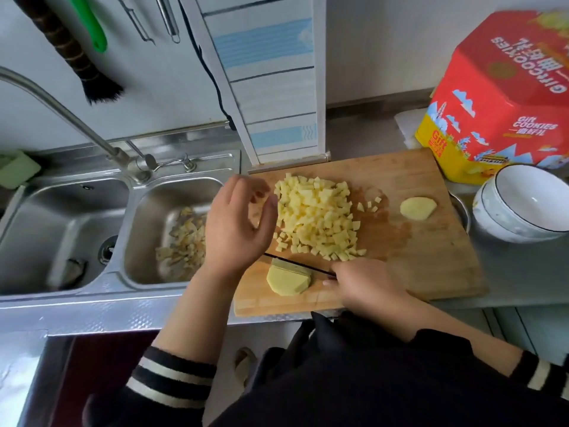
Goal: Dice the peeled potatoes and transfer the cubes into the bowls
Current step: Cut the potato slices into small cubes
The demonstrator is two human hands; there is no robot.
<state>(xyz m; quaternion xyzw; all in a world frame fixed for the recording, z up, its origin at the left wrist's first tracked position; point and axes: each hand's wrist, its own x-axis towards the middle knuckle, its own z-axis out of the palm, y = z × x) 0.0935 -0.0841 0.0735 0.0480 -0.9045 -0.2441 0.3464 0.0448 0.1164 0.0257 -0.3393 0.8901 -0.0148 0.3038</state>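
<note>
Potato cubes (317, 217) piled on board (431, 241) | L hand (237, 229) grip apart, beside pile | R hand (366, 285) clamped on knife (295, 262)

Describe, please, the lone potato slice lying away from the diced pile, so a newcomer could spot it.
Start at the wooden cutting board. Near its right edge, beside the stacked white bowls, lies the flat potato slice. Unlike the cubes, it is whole and alone.

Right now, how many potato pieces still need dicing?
2: one potato slab at the board's near edge beside the knife, one potato slice at the far right near the bowls. None seem hidden.
</note>
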